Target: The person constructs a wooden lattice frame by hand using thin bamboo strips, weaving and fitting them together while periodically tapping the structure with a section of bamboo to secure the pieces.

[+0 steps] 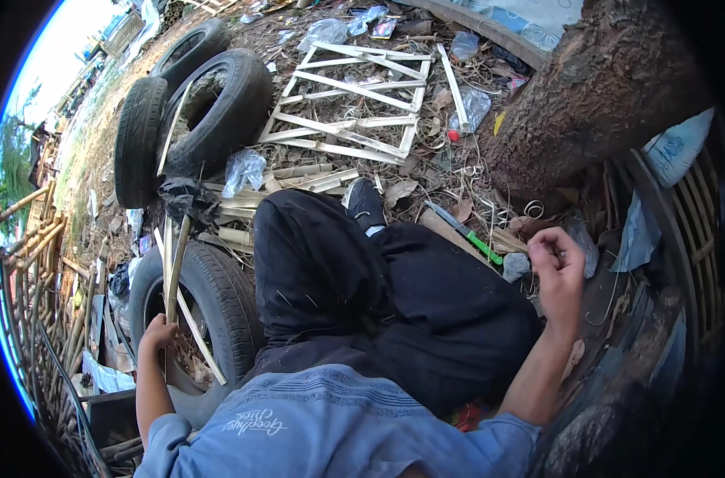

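A left hand grips a long wooden strip by a tyre.
The strip [176,275] is on the person's left, its long side pointing up and away, over the tyre [236,288]. The left hand [161,331] is closed around its low end. The right hand [558,275] is up on the far side, well apart from the strip, fingers curled in; whether it pinches something tiny is hard to tell. Near it lies a green-handled knife [482,245].
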A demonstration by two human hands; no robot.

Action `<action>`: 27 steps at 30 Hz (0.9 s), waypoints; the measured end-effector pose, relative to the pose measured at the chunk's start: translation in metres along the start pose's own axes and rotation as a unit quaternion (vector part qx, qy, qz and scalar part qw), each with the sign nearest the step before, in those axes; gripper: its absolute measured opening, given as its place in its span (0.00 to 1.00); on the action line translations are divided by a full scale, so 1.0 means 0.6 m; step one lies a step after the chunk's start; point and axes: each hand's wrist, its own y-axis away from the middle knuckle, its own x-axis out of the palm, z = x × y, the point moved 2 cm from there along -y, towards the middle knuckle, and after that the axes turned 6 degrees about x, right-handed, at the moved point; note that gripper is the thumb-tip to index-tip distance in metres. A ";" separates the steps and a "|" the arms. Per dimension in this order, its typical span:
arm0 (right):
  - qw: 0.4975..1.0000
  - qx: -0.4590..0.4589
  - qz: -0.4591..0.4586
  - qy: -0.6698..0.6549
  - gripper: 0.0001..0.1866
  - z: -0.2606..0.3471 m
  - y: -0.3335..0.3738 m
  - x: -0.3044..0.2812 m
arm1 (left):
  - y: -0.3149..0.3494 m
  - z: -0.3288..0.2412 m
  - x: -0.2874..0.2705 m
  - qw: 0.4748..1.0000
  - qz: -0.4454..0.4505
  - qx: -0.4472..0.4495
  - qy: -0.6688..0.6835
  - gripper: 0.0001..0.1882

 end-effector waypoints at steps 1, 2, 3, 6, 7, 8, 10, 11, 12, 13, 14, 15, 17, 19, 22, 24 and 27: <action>1.000 0.006 0.019 -0.003 0.06 -0.008 0.011 -0.007 | -0.008 0.017 0.005 0.999 0.032 -0.025 0.014 0.23; 0.999 0.010 0.039 -0.004 0.06 -0.014 0.018 -0.010 | -0.020 0.038 0.010 0.999 0.032 -0.023 0.009 0.23; 0.999 0.011 0.049 -0.021 0.06 -0.026 0.020 -0.012 | -0.034 0.069 0.017 0.994 0.073 -0.009 -0.076 0.25; 0.998 0.011 0.061 -0.013 0.08 -0.036 0.006 -0.024 | -0.102 0.146 0.029 0.939 0.205 0.083 -0.264 0.33; 0.998 0.016 0.059 -0.002 0.08 -0.037 0.004 -0.029 | -0.080 0.057 0.022 0.961 0.100 -0.012 -0.256 0.37; 0.999 0.023 0.043 -0.008 0.08 -0.036 0.002 -0.036 | -0.033 -0.038 0.001 0.963 -0.009 -0.113 -0.244 0.40; 0.999 0.027 0.037 -0.010 0.09 -0.034 -0.006 -0.040 | 0.048 -0.200 -0.037 0.961 -0.091 -0.106 -0.240 0.45; 0.997 0.001 0.052 -0.062 0.08 -0.030 0.000 -0.040 | 0.063 -0.219 -0.063 0.963 -0.123 -0.077 -0.226 0.45; 0.993 -0.005 0.062 -0.105 0.08 -0.033 -0.005 -0.038 | 0.051 -0.253 -0.076 0.964 -0.138 -0.042 -0.225 0.44; 0.993 0.000 0.071 -0.089 0.07 -0.031 -0.009 -0.032 | 0.054 -0.310 -0.083 0.963 -0.158 0.012 -0.219 0.43; 0.994 -0.001 0.069 -0.082 0.07 -0.035 -0.014 -0.025 | 0.065 -0.375 -0.083 0.959 -0.176 0.070 -0.212 0.41; 0.994 0.005 0.073 -0.083 0.06 -0.042 -0.018 -0.020 | 0.075 -0.425 -0.082 0.948 -0.198 0.151 -0.200 0.40; 0.993 0.014 0.083 -0.082 0.04 -0.052 -0.022 -0.005 | 0.092 -0.523 -0.073 0.907 -0.233 0.319 -0.149 0.37; 0.995 0.017 0.077 -0.061 0.03 -0.046 -0.017 0.009 | 0.131 -0.611 -0.062 0.861 -0.225 0.445 -0.104 0.35; 0.996 0.032 0.068 -0.040 0.03 -0.063 -0.015 0.014 | 0.185 -0.736 -0.041 0.787 -0.139 0.595 -0.084 0.32; 0.991 0.109 0.065 -0.047 0.03 -0.091 -0.020 0.026 | 0.184 -0.796 -0.001 0.777 -0.071 0.617 -0.104 0.30; 0.988 0.141 0.066 0.006 0.04 -0.121 -0.019 0.054 | 0.161 -0.855 0.080 0.745 -0.003 0.649 -0.151 0.32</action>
